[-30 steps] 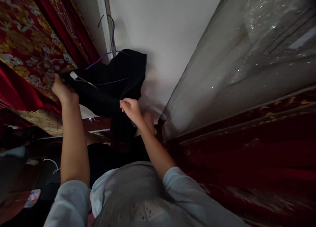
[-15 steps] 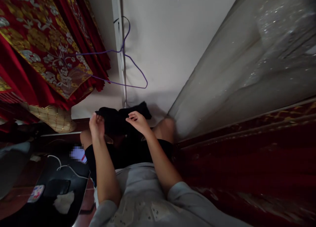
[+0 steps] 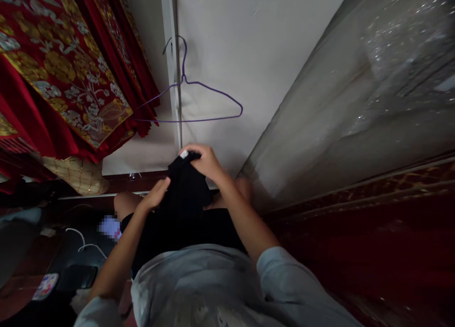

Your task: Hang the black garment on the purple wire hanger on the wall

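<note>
A black garment [image 3: 186, 187] hangs over my lap, its upper edge raised and a small white tag [image 3: 184, 154] showing there. My right hand [image 3: 206, 162] is closed on that upper edge, thumb and fingers around the cloth. On the garment's left side my left hand [image 3: 157, 194] grips the cloth, with part of its fingers hidden behind it. Just above, a purple wire hanger [image 3: 213, 120] hangs from a narrow white rail with nothing on it; its left end overlaps the red cloth.
Red embroidered fabric [image 3: 60, 66] hangs at the upper left. Clear plastic sheeting [image 3: 341, 99] covers the right side above dark red cloth [image 3: 373, 251]. Low on the left are a phone with a blurred screen [image 3: 110, 227], a white cable [image 3: 83, 244] and a dark flat object [image 3: 80, 276].
My hands have come together onto the black garment and lifted its edge, where both hovered with curled fingers before. The purple hanger has swung round to face me more squarely.
</note>
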A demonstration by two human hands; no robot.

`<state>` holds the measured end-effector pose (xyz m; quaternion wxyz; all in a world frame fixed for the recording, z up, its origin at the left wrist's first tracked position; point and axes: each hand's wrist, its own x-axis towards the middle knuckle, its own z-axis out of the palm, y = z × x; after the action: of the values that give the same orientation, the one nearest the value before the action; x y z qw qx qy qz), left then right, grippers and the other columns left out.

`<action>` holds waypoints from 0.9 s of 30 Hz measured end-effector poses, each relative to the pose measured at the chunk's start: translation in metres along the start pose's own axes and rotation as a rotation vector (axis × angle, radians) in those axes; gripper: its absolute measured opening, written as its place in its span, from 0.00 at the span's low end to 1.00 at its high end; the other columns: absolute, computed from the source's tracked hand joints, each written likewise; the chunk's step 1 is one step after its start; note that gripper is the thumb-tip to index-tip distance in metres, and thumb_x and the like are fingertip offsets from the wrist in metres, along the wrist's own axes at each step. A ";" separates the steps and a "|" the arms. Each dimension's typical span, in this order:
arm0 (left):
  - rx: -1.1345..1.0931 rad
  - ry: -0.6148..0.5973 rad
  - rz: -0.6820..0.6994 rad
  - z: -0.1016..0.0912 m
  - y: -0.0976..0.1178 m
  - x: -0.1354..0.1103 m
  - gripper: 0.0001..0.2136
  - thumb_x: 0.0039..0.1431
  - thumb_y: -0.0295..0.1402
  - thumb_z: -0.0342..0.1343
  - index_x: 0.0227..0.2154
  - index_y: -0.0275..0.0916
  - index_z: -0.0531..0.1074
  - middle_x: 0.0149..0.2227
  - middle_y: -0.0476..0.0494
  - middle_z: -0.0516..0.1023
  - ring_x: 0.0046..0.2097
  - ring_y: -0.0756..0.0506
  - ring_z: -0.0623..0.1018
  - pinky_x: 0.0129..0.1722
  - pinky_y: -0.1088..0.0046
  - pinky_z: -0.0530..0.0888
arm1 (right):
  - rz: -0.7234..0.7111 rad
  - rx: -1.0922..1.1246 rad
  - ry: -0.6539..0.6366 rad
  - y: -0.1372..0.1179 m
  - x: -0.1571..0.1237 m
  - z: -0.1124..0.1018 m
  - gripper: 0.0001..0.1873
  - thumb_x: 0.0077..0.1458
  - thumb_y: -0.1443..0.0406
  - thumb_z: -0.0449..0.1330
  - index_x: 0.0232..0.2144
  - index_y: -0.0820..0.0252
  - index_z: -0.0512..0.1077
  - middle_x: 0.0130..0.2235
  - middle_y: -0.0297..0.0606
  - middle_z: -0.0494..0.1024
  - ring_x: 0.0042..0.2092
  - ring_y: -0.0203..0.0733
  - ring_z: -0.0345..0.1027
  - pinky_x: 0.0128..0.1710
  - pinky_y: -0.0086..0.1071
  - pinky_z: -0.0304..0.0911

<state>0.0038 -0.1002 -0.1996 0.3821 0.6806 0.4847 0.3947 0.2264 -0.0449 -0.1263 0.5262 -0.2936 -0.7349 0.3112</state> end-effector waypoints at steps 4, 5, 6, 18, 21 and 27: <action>0.348 -0.213 -0.019 -0.034 -0.020 -0.015 0.17 0.67 0.45 0.50 0.48 0.40 0.76 0.43 0.37 0.82 0.46 0.34 0.81 0.50 0.60 0.75 | 0.026 -0.078 0.237 0.027 0.051 -0.019 0.30 0.45 0.76 0.57 0.52 0.58 0.74 0.56 0.42 0.78 0.58 0.44 0.71 0.58 0.35 0.64; 0.461 -0.180 -0.024 -0.046 -0.020 -0.017 0.17 0.68 0.41 0.48 0.52 0.40 0.73 0.44 0.36 0.82 0.46 0.34 0.81 0.49 0.61 0.75 | 0.094 -0.094 0.235 0.036 0.059 -0.022 0.27 0.47 0.75 0.58 0.51 0.59 0.74 0.55 0.42 0.78 0.56 0.44 0.72 0.56 0.35 0.65; 0.571 -0.135 -0.036 -0.059 -0.018 -0.018 0.17 0.68 0.38 0.46 0.55 0.39 0.71 0.44 0.34 0.82 0.45 0.34 0.81 0.48 0.61 0.74 | 0.165 -0.111 0.231 0.045 0.064 -0.025 0.21 0.49 0.73 0.58 0.47 0.61 0.76 0.50 0.42 0.81 0.51 0.44 0.74 0.53 0.35 0.66; 0.725 0.277 0.432 -0.127 0.071 0.066 0.14 0.45 0.21 0.47 0.28 0.39 0.76 0.57 0.40 0.78 0.61 0.35 0.72 0.65 0.50 0.66 | 0.273 -0.419 0.447 0.035 0.065 -0.102 0.21 0.45 0.64 0.66 0.12 0.58 0.60 0.17 0.27 0.53 0.24 0.31 0.49 0.24 0.30 0.48; 0.530 0.312 0.426 -0.126 0.096 0.089 0.19 0.48 0.21 0.46 0.35 0.40 0.80 0.50 0.42 0.82 0.57 0.38 0.77 0.64 0.53 0.69 | 0.302 -0.399 0.411 0.029 0.059 -0.100 0.20 0.45 0.63 0.66 0.12 0.58 0.60 0.17 0.29 0.57 0.23 0.32 0.51 0.23 0.30 0.48; 0.538 0.248 0.477 -0.106 0.145 0.129 0.22 0.58 0.19 0.46 0.51 0.35 0.78 0.46 0.41 0.83 0.48 0.43 0.80 0.57 0.60 0.74 | 0.269 -0.276 0.435 0.032 0.041 -0.066 0.16 0.49 0.62 0.65 0.16 0.58 0.64 0.21 0.33 0.67 0.26 0.37 0.61 0.27 0.32 0.59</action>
<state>-0.0122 0.0043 -0.0050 0.0254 0.7975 0.4414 0.4105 0.2816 0.0157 -0.1100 0.5806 -0.5171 -0.5946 0.2049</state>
